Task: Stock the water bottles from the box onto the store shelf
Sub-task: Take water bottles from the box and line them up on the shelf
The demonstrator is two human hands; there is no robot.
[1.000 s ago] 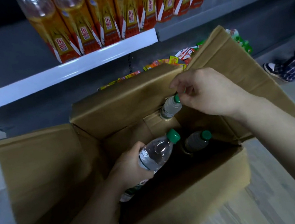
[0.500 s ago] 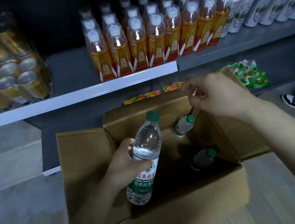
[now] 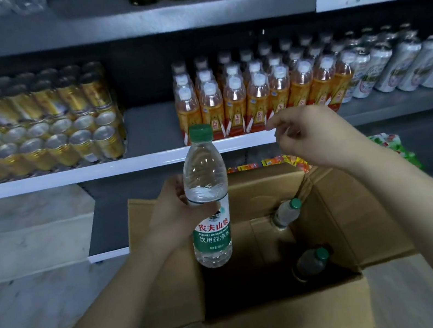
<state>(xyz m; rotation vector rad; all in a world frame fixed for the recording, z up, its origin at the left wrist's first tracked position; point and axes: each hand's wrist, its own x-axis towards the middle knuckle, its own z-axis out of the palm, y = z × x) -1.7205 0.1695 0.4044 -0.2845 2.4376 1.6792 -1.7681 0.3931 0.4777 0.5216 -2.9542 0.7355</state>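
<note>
A clear water bottle [image 3: 207, 194] with a green cap is held upright in the left hand [image 3: 178, 214], whose fingers are wrapped around the bottle's waist just above the label; it is raised over the left flap of the open cardboard box [image 3: 289, 321], below the front edge of the store shelf [image 3: 89, 173]. The right hand [image 3: 309, 141] hovers above the box's far flap with its fingers loosely curled and nothing visibly held, though the fingertips are blurred and a pinch on something small cannot be ruled out. Two more bottles remain inside the box, one [image 3: 286, 212] leaning at the far wall and one [image 3: 312, 262] deeper near the right wall. The held bottle appears full, so it is judged fairly heavy for its size, with thin walls that would give under a hard squeeze and a smooth surface that could slip. A firm grasp around the body is therefore judged safest. A bare stretch of shelf is seen between the gold cans [image 3: 45, 136] and the orange drink bottles [image 3: 255, 96], where the bottle could be stood.
</note>
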